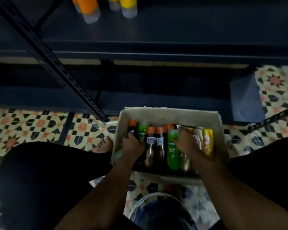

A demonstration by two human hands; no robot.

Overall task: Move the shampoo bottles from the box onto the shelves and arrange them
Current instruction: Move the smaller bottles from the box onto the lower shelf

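We see patterned tile floor (32, 125), cardboard box (170, 113) on it, dark shelf (173, 30) bearing orange and yellow bottles (90, 9).

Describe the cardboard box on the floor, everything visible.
The cardboard box is pale beige with an open top and plain inner walls. It sits on the patterned tile floor, just in front of the dark metal shelf unit, between the person's knees. Shampoo bottles with orange, green and yellow parts lie packed inside. Left hand and right hand reach in among them.
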